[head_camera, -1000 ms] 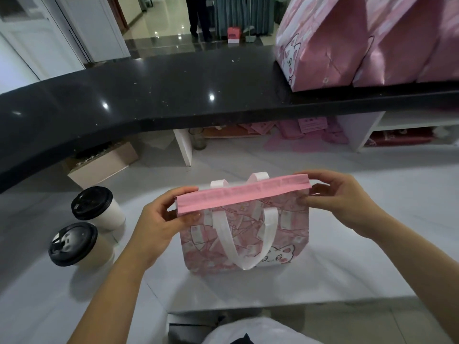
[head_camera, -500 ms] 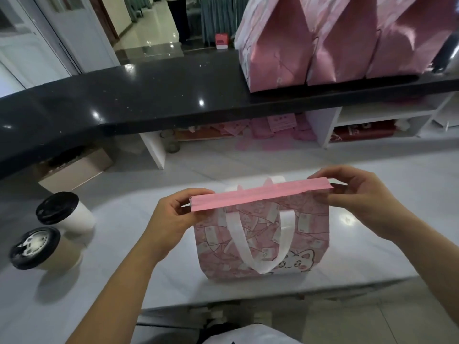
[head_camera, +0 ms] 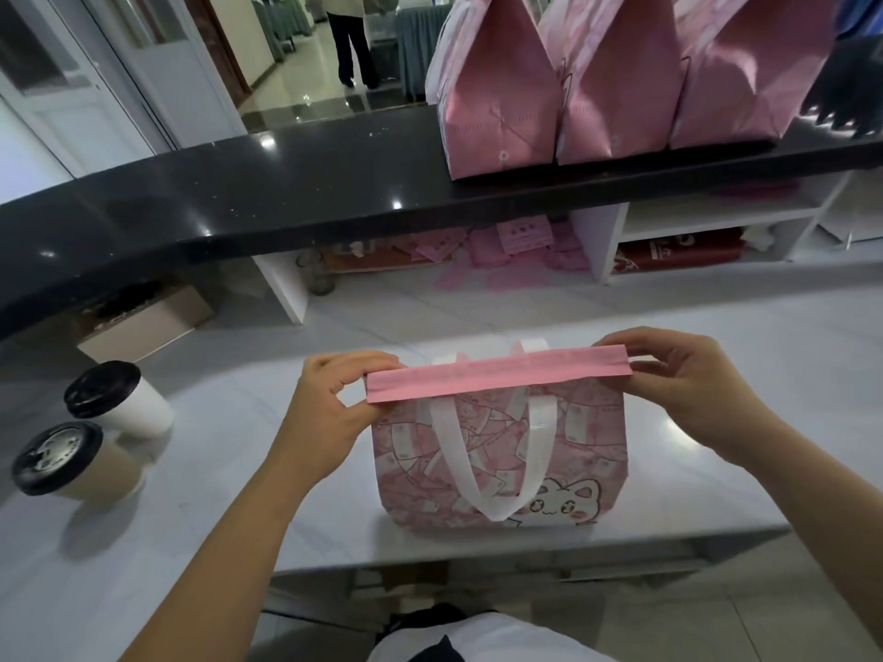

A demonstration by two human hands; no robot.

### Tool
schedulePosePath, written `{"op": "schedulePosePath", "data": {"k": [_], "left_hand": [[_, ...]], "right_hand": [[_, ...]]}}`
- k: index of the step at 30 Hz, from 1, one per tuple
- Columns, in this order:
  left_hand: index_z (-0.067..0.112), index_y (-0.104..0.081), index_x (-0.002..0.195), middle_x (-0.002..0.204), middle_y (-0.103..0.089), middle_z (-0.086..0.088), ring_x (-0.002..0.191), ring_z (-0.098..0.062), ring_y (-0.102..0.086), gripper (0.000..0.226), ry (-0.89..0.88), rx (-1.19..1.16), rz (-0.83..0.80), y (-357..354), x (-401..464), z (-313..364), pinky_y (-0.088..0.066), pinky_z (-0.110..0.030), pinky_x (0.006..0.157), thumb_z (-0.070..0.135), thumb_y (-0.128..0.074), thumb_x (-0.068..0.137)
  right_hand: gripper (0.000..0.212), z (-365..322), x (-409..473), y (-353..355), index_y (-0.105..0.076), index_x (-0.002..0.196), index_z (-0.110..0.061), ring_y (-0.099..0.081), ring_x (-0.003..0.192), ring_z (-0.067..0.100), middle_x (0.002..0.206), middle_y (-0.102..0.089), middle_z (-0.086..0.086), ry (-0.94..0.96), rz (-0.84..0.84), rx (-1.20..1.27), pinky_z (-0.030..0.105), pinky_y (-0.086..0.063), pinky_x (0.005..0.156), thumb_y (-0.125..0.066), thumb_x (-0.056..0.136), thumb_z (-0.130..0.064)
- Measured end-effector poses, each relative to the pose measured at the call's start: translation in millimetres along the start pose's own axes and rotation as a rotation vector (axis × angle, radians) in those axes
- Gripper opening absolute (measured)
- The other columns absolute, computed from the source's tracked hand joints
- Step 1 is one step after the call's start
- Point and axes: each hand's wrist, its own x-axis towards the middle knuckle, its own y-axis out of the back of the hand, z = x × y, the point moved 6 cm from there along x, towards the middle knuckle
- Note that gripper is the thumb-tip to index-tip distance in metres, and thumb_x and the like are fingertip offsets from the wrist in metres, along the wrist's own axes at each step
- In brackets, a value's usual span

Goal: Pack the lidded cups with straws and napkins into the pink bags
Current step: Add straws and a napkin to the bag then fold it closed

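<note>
A pink cat-print bag (head_camera: 573, 451) with white handles stands upright on the white counter (head_camera: 716, 375), its top folded over into a flat pink strip. My left hand (head_camera: 329, 408) pinches the strip's left end. My right hand (head_camera: 693, 389) pinches its right end. Two paper cups with black lids stand at the left: a white one (head_camera: 119, 398) and, nearer to me, a beige one (head_camera: 67, 463). The bag's contents are hidden. No straws or napkins are visible.
Three closed pink bags (head_camera: 616, 83) stand on the raised black counter (head_camera: 286, 198) at the back right. Flat pink bags (head_camera: 506, 241) lie on the shelf below it, and a cardboard box (head_camera: 143, 322) sits under its left part. A person (head_camera: 349, 35) stands far off in the hallway.
My view has swung left and tilted up, so the bag and both hands appear further right in frame. Both hands keep their pinch on the folded top, which looks flatter.
</note>
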Motion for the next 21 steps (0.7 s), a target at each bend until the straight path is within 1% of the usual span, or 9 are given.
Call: {"op": "schedulePosePath", "data": {"k": [2, 5, 7, 11, 13, 15, 17, 18, 21], "left_hand": [[0.047, -0.068, 0.098, 0.101, -0.065, 0.036, 0.107, 0.009, -0.053, 0.040, -0.008, -0.052, -0.028, -0.4, -1.4, 0.8, -0.047, -0.010, 0.080, 0.011, -0.075, 0.084], [0.038, -0.071, 0.097, 0.097, -0.071, 0.026, 0.099, 0.001, -0.064, 0.034, -0.046, -0.103, -0.055, 0.2, -2.4, 8.8, -0.051, -0.010, 0.078, 0.007, -0.074, 0.084], [0.037, -0.070, 0.097, 0.095, -0.071, 0.028, 0.094, 0.001, -0.066, 0.035, -0.068, -0.075, -0.078, 1.7, -0.1, 13.2, -0.051, -0.009, 0.077, 0.005, -0.073, 0.083], [0.043, -0.064, 0.103, 0.098, -0.063, 0.043, 0.097, 0.011, -0.061, 0.044, -0.153, 0.035, -0.142, -0.3, -0.2, 25.1, -0.047, -0.003, 0.079, 0.002, -0.068, 0.088], [0.044, -0.061, 0.108, 0.101, -0.059, 0.049, 0.099, 0.016, -0.057, 0.048, -0.191, 0.069, -0.161, -4.0, -2.4, 30.3, -0.044, -0.001, 0.079, -0.001, -0.065, 0.090], [0.047, -0.058, 0.109, 0.101, -0.059, 0.045, 0.098, 0.017, -0.056, 0.050, -0.193, 0.095, -0.173, -6.5, -4.0, 30.6, -0.045, -0.001, 0.078, 0.000, -0.063, 0.092], [0.045, -0.055, 0.108, 0.100, -0.060, 0.038, 0.098, 0.012, -0.058, 0.046, -0.213, 0.120, -0.176, -8.7, -5.9, 29.2, -0.049, -0.006, 0.080, 0.001, -0.060, 0.094], [0.043, -0.052, 0.108, 0.102, -0.060, 0.035, 0.099, 0.008, -0.058, 0.045, -0.232, 0.136, -0.182, -10.1, -7.1, 29.2, -0.051, -0.010, 0.082, 0.000, -0.058, 0.095], [0.037, -0.052, 0.106, 0.108, -0.056, 0.028, 0.101, 0.000, -0.056, 0.045, -0.289, 0.172, -0.194, -13.1, -10.0, 29.2, -0.054, -0.021, 0.083, -0.006, -0.054, 0.095]], "right_hand": [[0.021, 1.0, 0.9, 2.6, -0.076, 0.094, -0.032, -0.068, 0.100, 0.015, 0.099, -0.075, -0.014, 0.048, 0.012, -0.169, 0.039, -0.053, 0.095, -0.077, 0.074, -0.026], [0.032, 2.4, 1.7, 6.7, -0.070, 0.090, -0.041, -0.065, 0.095, 0.007, 0.098, -0.070, -0.022, 0.143, 0.054, -0.339, 0.025, -0.050, 0.087, -0.081, 0.077, -0.014], [0.043, 5.4, 1.7, 6.4, -0.069, 0.089, -0.041, -0.064, 0.091, 0.005, 0.099, -0.068, -0.022, 0.189, 0.060, -0.376, 0.018, -0.049, 0.081, -0.078, 0.080, 0.000], [0.034, 1.1, -0.6, 4.8, -0.075, 0.101, -0.023, -0.063, 0.089, 0.005, 0.087, -0.071, -0.026, 0.307, 0.036, -0.495, 0.018, -0.050, 0.075, -0.074, 0.082, 0.005], [0.034, -2.5, -2.1, 6.2, -0.076, 0.108, -0.013, -0.063, 0.088, 0.009, 0.094, -0.070, -0.016, 0.384, 0.052, -0.585, 0.013, -0.049, 0.072, -0.074, 0.082, 0.008], [0.043, -5.7, -5.2, 4.4, -0.072, 0.117, -0.012, -0.066, 0.082, 0.012, 0.095, -0.072, -0.004, 0.452, 0.067, -0.682, 0.006, -0.047, 0.073, -0.074, 0.079, 0.010], [0.052, -6.8, -8.0, 1.9, -0.063, 0.123, -0.016, -0.070, 0.077, 0.022, 0.094, -0.074, 0.004, 0.507, 0.079, -0.753, 0.020, -0.050, 0.072, -0.074, 0.079, 0.009], [0.048, -8.0, -9.2, 1.6, -0.058, 0.123, -0.018, -0.070, 0.075, 0.026, 0.096, -0.074, 0.006, 0.535, 0.083, -0.751, 0.025, -0.050, 0.071, -0.072, 0.083, 0.006], [0.020, -11.7, -12.9, 0.2, -0.053, 0.117, -0.017, -0.065, 0.069, 0.033, 0.105, -0.065, 0.006, 0.629, 0.064, -0.737, 0.032, -0.053, 0.060, -0.051, 0.097, -0.015]]}}
